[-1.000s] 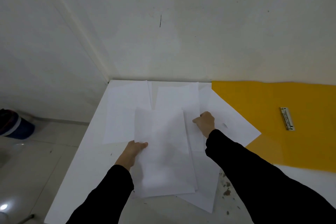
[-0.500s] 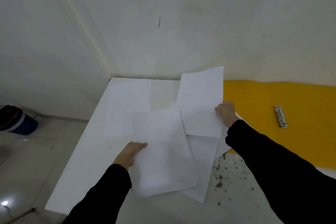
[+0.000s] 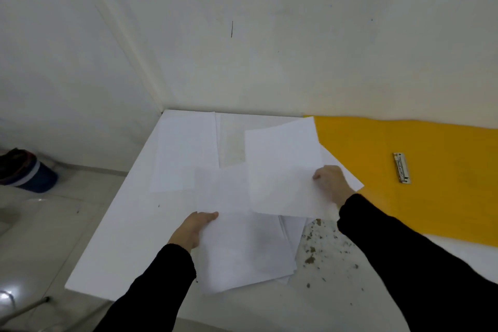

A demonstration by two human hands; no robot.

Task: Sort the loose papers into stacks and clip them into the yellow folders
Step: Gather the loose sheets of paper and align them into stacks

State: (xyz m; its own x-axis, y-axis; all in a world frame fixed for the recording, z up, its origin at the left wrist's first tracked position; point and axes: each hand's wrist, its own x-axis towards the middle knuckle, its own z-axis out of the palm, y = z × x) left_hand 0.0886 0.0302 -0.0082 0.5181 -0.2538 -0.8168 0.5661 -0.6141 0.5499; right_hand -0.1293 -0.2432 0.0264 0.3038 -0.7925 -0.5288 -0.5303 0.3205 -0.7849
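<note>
**Paper sorting: two hands on paper, one folder open**

Item 1, held sheet: one white sheet, centre-right of the table, overlapping the papers below it. The right-hand grip is closed on its right edge, fingers curled, thumb tip showing on top. Whether the sheet is fully clear of the papers beneath cannot be told.

Item 2, near pile: one pile of several sheets, edges fanned at its right side, lying near centre and reaching the near table edge. The left-hand grip pinches its left edge, thumb on top; the fingers beneath are hidden.

Item 3, far-left papers: one group in the far left corner; two edges show at its right side.

Item 4, single sheet: one corner shows beyond the right hand and lies over the folder's left edge.

Item 5, yellow folder: one counted, lying open and flat on the right of the table, touching the far wall. One metal clip sits on it, well apart from the papers.

Surroundings: one white table set into a wall corner. Brown specks are scattered right of the near pile. One dark blue bucket stands on the floor at far left. Both sleeves are black.
</note>
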